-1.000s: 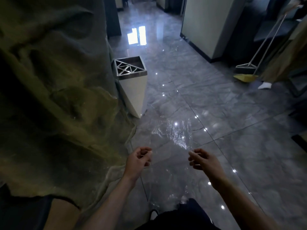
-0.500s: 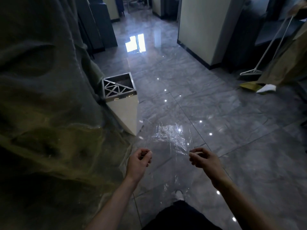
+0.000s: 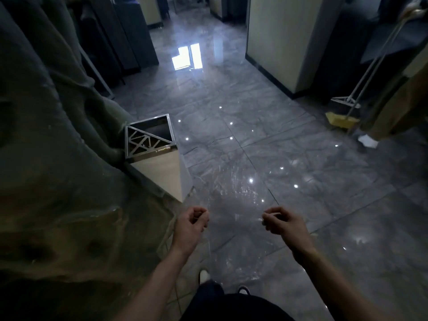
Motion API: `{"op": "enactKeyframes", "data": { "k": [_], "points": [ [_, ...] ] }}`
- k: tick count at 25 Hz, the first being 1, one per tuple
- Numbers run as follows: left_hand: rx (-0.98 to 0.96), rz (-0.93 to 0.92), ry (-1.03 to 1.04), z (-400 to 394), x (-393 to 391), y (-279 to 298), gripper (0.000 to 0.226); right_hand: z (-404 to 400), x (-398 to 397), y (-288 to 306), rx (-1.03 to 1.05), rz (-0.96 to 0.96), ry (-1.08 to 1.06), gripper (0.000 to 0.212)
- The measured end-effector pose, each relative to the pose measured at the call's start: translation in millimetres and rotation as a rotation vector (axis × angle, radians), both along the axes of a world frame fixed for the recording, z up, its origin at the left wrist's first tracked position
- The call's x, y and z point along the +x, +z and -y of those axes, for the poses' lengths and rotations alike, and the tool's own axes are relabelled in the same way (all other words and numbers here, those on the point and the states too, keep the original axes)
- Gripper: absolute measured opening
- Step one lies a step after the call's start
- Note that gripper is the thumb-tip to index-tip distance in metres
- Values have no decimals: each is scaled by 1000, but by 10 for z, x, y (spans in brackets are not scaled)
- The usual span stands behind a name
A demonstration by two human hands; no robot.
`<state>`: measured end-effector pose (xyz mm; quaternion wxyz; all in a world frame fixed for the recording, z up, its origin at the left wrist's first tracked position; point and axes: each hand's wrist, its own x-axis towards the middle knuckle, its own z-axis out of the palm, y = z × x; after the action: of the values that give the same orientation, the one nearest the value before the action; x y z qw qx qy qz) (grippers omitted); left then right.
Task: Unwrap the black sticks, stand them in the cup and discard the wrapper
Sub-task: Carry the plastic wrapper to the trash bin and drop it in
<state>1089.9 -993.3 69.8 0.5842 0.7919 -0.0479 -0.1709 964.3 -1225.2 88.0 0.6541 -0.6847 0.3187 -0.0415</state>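
Now | both hands pinch clear wrapper [image 3: 234, 188] | bin [image 3: 159, 158] ahead-left, contents unseen

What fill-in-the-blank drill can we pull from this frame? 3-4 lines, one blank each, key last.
1. The left hand and right hand stretch a clear ___ wrapper between them.
2. The bin with the metal lattice top stands ahead on the person's ___ side.
3. The floor is glossy grey ___.
4. The yellow dustpan is on the person's far ___.

Missing words: plastic; left; tile; right
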Motion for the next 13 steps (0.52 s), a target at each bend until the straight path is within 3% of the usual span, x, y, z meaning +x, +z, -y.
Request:
{"op": "enactKeyframes", "data": {
  "k": [6, 13],
  "points": [
    [-8, -45, 40, 226, 757, -118, 8, 266, 866, -68, -26, -29, 41, 3],
    [-24, -36, 39, 460, 2154, -150, 11, 487, 2275, 53, -66, -58, 27, 3]
  ]
}}
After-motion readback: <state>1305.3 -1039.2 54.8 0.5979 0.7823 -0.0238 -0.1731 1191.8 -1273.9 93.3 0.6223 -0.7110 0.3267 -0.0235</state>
